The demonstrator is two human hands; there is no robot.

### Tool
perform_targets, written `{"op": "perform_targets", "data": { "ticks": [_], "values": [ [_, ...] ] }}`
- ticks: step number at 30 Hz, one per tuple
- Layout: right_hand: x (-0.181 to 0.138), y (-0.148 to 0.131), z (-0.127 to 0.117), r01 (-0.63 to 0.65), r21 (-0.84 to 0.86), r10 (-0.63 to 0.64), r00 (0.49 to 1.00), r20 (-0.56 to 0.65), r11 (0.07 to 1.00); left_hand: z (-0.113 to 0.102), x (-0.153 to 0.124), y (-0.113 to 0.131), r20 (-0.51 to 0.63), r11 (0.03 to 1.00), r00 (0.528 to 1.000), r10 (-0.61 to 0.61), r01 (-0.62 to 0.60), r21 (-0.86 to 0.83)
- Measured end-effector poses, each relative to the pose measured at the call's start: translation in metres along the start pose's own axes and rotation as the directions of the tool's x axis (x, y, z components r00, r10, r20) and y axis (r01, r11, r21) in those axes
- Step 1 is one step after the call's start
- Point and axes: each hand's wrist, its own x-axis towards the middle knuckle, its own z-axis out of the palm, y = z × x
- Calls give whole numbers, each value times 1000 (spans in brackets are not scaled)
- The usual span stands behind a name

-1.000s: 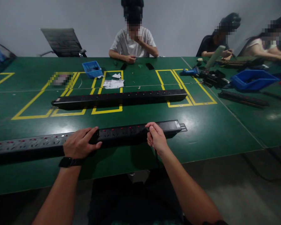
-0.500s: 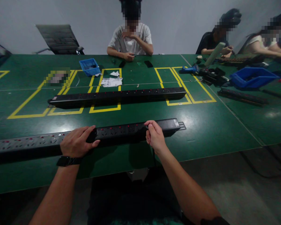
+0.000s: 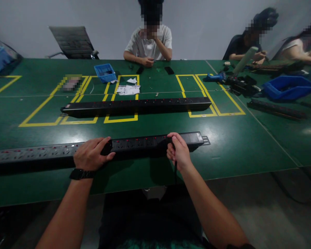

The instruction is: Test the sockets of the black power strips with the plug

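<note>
Hands barely shifted: left hand (image 3: 92, 157) spread atop the cut-off power strip (image 3: 140, 145), right hand (image 3: 178, 154) fingers pressed together, contents hidden.

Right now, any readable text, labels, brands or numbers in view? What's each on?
None readable.
Pale label at the right end of the near power strip: too small to read.
Papers mid-table: print too blurred.
Patch left of them: pixelated.
Far power strip: no legible marking.

power strip (image 3: 134, 146) | long, black (red switches) | flat along green table's near edge
</note>
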Motion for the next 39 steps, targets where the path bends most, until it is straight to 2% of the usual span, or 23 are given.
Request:
{"op": "perform_targets", "data": {
  "ticks": [6,13,32,39],
  "values": [
    [1,3,2,27,-80,-28,1000,-14,996,-2,1,2,-46,1000,999,20,-20,14],
    [4,11,8,42,-203,-54,997,-53,978,-3,1,4,-12,1000,1000,-9,9,-1],
    [5,12,8,33,-253,-50,997,-62,967,-4,2,6,-13,995,998,-55,54,-79],
    [5,12,9,32,-279,-61,994,-94,960,-2,1,4,-10,999,1000,-15,14,-42]
  ]
}}
